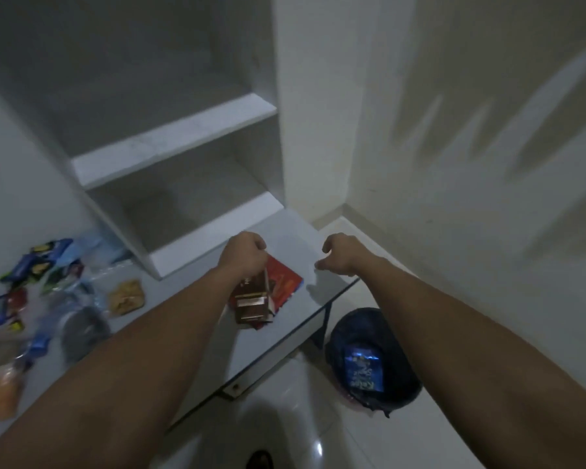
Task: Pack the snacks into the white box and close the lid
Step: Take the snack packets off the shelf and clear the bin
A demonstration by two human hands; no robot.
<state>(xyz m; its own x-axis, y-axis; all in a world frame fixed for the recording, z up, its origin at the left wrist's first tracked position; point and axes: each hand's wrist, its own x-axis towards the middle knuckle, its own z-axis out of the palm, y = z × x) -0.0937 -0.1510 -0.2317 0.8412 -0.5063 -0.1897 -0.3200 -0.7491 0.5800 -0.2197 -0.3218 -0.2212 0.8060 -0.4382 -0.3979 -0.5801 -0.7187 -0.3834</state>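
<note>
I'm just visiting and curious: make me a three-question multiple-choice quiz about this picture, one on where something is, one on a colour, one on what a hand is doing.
1. Where is the dark bin?
A. on the shelf
B. on the floor beside the table's right end
C. on the table

2. What colour is the packet inside the bin?
A. blue
B. yellow
C. green

3. What is the left hand doing?
A. resting flat on the table
B. gripping brown and red snack packets
C. pointing at the wall

Answers:
1 B: the bin stands on the pale floor tiles beside the table.
2 A: the blue packet lies in the bin's mouth.
3 B: its fingers curl round the brown packet and the red packet, while the right hand holds nothing.
</note>
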